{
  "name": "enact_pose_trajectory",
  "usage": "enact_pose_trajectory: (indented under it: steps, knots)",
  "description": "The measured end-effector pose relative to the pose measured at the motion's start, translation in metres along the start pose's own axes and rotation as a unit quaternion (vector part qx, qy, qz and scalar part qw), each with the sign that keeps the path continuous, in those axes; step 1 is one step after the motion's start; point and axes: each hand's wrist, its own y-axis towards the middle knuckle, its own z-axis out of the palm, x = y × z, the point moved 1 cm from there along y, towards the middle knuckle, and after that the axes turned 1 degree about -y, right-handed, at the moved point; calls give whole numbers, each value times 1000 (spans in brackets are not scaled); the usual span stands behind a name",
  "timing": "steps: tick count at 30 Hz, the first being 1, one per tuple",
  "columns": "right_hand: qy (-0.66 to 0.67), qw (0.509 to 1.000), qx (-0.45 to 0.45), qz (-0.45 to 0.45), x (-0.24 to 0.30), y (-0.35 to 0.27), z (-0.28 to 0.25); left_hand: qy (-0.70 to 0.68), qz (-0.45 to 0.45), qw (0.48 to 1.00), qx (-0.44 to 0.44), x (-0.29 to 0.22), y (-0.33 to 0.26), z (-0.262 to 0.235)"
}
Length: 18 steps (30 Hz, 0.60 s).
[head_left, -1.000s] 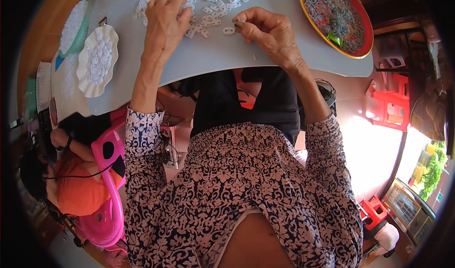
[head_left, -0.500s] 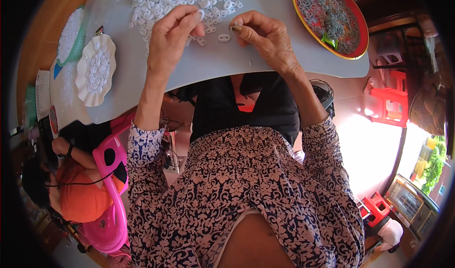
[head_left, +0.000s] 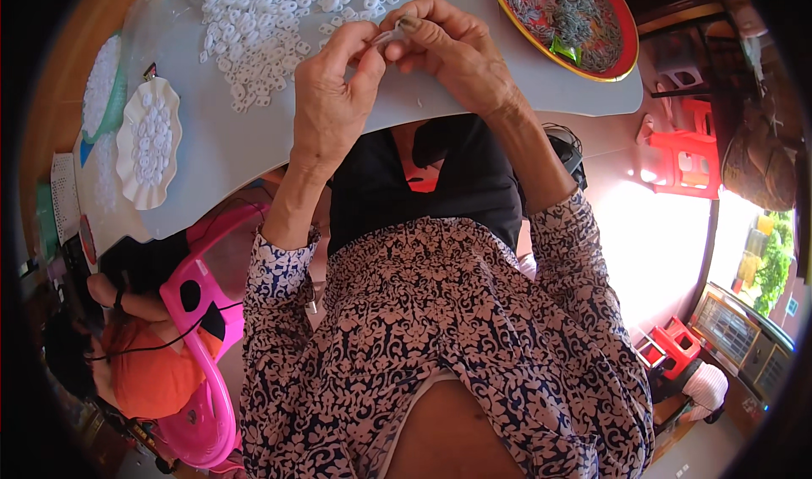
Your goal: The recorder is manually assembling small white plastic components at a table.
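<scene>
My left hand [head_left: 334, 98] and my right hand [head_left: 461, 56] meet above the grey table's near edge, fingertips almost touching. Between the closed left thumb and fingers is a small white plastic piece [head_left: 386, 37], partly covered by the fingers. The right thumb and forefinger pinch at this same piece; whatever else they hold is too small to name. Just beyond the hands spreads a heap of white oval plastic pieces [head_left: 262, 22], each with holes. To the right, a red round tray [head_left: 628, 43] with a yellow rim holds many small grey metal parts [head_left: 562, 13].
At the left stands a cream wavy-edged dish [head_left: 128, 162] of white pieces, with a green basket [head_left: 113, 111] of more behind it. A green packet [head_left: 565, 52] lies in the tray. A person in orange [head_left: 156, 369] sits by a pink chair [head_left: 220, 386]. Red stools [head_left: 685, 162] stand right.
My hands have come together from apart, the left moving right and the right slightly left. The white piece is now between both sets of fingertips. The whole view has shifted slightly.
</scene>
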Motion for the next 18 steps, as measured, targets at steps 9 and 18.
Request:
enact_pose_trajectory:
  steps: [9, 18]
  knots:
    - [37, 998, 36, -31, -1, 0, 1, -139, -184, 969, 92, 3, 7, -14]
    - [-91, 993, -54, -58, -2, -2, -2, -398, -246, 883, 24, 17, 4, -6]
